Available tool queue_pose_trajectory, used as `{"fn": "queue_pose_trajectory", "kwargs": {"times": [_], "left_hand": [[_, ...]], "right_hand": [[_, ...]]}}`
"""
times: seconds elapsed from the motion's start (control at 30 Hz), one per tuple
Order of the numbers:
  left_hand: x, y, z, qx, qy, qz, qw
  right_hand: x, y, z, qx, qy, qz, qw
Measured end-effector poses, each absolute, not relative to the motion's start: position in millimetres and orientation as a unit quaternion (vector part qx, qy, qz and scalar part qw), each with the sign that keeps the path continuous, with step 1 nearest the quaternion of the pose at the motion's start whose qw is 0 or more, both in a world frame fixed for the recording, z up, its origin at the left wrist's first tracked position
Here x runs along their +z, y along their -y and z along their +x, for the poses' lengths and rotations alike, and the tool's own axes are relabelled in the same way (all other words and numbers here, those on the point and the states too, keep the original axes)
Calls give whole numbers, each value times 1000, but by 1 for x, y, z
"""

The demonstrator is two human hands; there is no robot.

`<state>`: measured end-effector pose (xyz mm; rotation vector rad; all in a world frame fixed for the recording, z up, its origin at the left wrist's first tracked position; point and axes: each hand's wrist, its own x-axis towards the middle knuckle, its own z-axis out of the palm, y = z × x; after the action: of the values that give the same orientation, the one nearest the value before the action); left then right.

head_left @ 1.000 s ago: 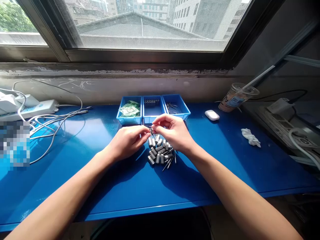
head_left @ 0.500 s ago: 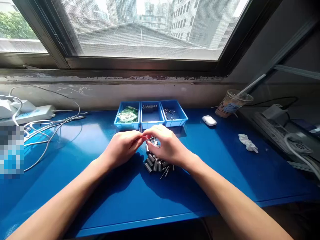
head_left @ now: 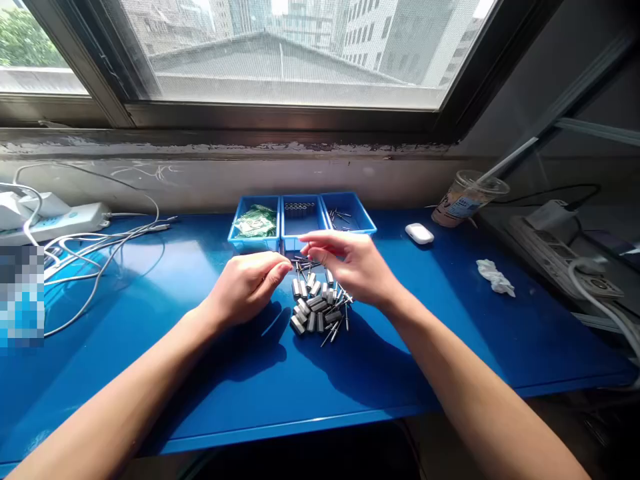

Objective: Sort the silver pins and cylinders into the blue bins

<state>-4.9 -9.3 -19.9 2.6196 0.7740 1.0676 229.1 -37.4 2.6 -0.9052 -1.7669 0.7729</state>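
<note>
My left hand [head_left: 253,285] is closed just left of a loose pile on the blue table, thumb pressed over curled fingers; whatever is inside is hidden. My right hand [head_left: 350,267] hovers over the pile's far right side, index finger stretched out and thumb below it, with no held thing visible. Several metal hex standoffs [head_left: 317,305] lie heaped below and between the hands. Thin pop rivets [head_left: 334,331] are scattered among them, and more rivets [head_left: 304,264] lie near the right fingertips.
Behind the hands stand three joined blue bins: the left bin [head_left: 233,230] with green packets [head_left: 257,222], the middle bin [head_left: 300,225] with upright metal pieces, the right bin [head_left: 367,217] with rivets. A white case [head_left: 419,233], crumpled tissue [head_left: 495,277] and cup [head_left: 463,200] stand right; cables [head_left: 115,243] left.
My hands have parted from their touching position. The right hand has moved right and slightly away, its fingers loosened, uncovering more of the pile. The view has tilted down slightly.
</note>
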Motion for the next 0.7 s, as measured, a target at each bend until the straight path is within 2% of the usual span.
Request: {"fn": "queue_pose_trajectory", "kwargs": {"times": [0.13, 0.27, 0.4, 0.6, 0.63, 0.7], "left_hand": [[-23, 9, -5, 356, -269, 889, 103], [-24, 10, -5, 335, -277, 894, 111], [-24, 10, -4, 324, -272, 898, 122], [-24, 10, -4, 314, -279, 897, 136], [-24, 9, -3, 313, -281, 897, 136], [-25, 9, -3, 314, -285, 896, 133]], "right_hand": [[22, 38, 246, 428, 613, -366, 555], [36, 36, 270, 440, 549, -398, 589], [35, 29, 295, 417, 552, -481, 538], [20, 19, 310, 399, 572, -622, 356], [18, 18, 310, 398, 567, -630, 352], [16, 15, 309, 387, 546, -628, 396]]}}
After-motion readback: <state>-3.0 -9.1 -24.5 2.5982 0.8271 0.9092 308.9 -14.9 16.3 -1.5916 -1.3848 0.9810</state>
